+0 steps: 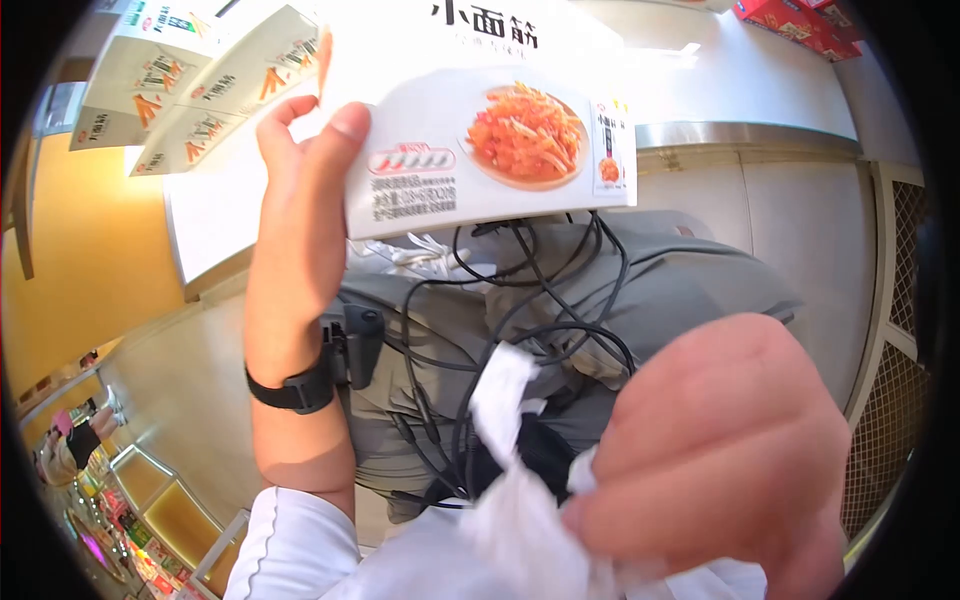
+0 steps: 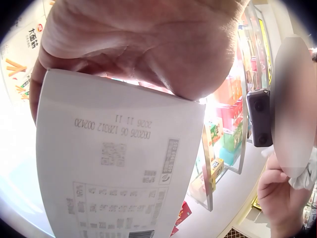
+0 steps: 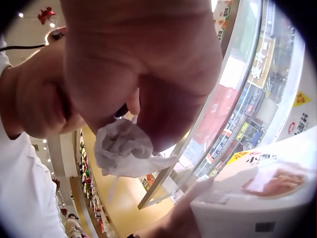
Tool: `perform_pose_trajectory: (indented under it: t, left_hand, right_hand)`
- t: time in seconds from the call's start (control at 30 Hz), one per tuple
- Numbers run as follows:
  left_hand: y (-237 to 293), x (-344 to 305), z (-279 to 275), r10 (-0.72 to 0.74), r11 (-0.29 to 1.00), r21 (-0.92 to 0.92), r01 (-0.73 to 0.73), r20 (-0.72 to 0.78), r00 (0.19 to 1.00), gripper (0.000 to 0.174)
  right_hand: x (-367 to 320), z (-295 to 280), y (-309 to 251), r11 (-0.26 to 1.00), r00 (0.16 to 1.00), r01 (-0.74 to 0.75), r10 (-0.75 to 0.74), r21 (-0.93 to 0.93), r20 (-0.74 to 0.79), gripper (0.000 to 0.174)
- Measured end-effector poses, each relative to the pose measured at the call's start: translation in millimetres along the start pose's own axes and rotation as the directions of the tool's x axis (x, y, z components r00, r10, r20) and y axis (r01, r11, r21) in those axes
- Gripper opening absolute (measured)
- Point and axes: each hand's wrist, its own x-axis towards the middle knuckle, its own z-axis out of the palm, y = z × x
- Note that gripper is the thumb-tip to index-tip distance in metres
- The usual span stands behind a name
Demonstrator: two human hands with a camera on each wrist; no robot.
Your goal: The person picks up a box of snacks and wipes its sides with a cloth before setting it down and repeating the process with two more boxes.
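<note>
- My left hand (image 1: pixel 305 190) grips a white snack box (image 1: pixel 480 130) printed 小面筋, stamped 2026 11 11
- My right hand (image 1: pixel 720 440) pinches crumpled tissue (image 3: pixel 121 148)
- Nearby carton (image 2: pixel 22 54) reads 大面筋

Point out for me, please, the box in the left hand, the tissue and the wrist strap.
Box (image 1: pixel 475 125): head view, front panel.
Tissue (image 3: pixel 124 146): right wrist view, crumpled middle.
Wrist strap (image 1: pixel 303 393): head view, black band.

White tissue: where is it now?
In the right wrist view, the white tissue is left of centre, in the right hand's grip, left of the 小面筋 box.
</note>
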Motion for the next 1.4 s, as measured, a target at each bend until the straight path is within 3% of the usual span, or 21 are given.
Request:
perform_pose_trajectory:
  t: [0.27, 0.33, 0.47, 0.53, 0.6, 0.7, 0.87, 0.97, 1.17, 1.4]
  left_hand:
    - [1.3, -3.7, -3.6, -0.015, 1.0, -0.003, 0.015, 0.073, 0.997, 0.065]
    - [9.9, -6.1, -1.3, -0.039, 0.999, -0.006, 0.04, 0.088, 0.995, 0.067]
    - [11.7, -4.8, -4.1, -0.044, 0.998, -0.033, 0.049, 0.122, 0.991, 0.069]
    - [8.1, -3.1, -4.7, -0.042, 0.999, 0.018, 0.041, 0.105, 0.994, 0.07]
    - [-4.5, 0.6, -6.3, 0.014, 1.0, -0.021, -0.012, 0.092, 0.996, 0.072]
    - [8.3, -0.9, -6.9, -0.111, 0.994, 0.003, 0.112, 0.137, 0.984, 0.076]
    - [-13.5, 5.5, -6.6, -0.066, 0.997, -0.027, 0.068, 0.088, 0.994, 0.085]
    - [-9.1, 1.6, -6.3, 0.035, 0.999, 0.026, -0.037, 0.099, 0.995, 0.086]
    - [7.3, -4.1, -10.8, -0.02, 0.993, 0.115, 0.006, 0.126, 0.992, 0.086]
    - [0.3, -2.7, -9.8, -0.009, 0.992, 0.129, -0.005, 0.103, 0.995, 0.086]
  right_hand:
    - [22.0, 3.4, 54.5, 0.988, 0.962, -0.061, 0.02, -0.142, -0.273, 0.026]
    - [21.5, -1.1, 69.4, 0.964, 0.904, -0.264, 0.243, -0.012, -0.353, 0.024]
    - [21.2, -9.5, 83.8, 0.93, 0.877, -0.349, 0.281, -0.114, -0.389, 0.02]
    - [19.4, -5.8, 87.4, 0.917, 0.848, -0.396, 0.344, -0.049, -0.403, 0.019]
    - [19.7, -3.3, 86.3, 0.898, 0.861, -0.434, 0.391, -0.07, -0.325, 0.016]
    - [15.5, 5.4, 91.6, 0.916, 0.9, -0.392, 0.364, -0.08, -0.241, 0.017]
    - [23.0, 17.2, 78.6, 0.948, 0.94, -0.312, 0.298, -0.063, -0.168, 0.022]
    - [19.5, 21.6, 84.6, 0.894, 0.879, -0.448, 0.438, -0.015, -0.189, 0.028]
    - [15.6, 30.6, 95.4, 0.842, 0.831, -0.539, 0.537, 0.029, -0.146, 0.027]
    - [14.2, 30.4, 101.8, 0.834, 0.829, -0.552, 0.551, 0.023, -0.098, 0.025]
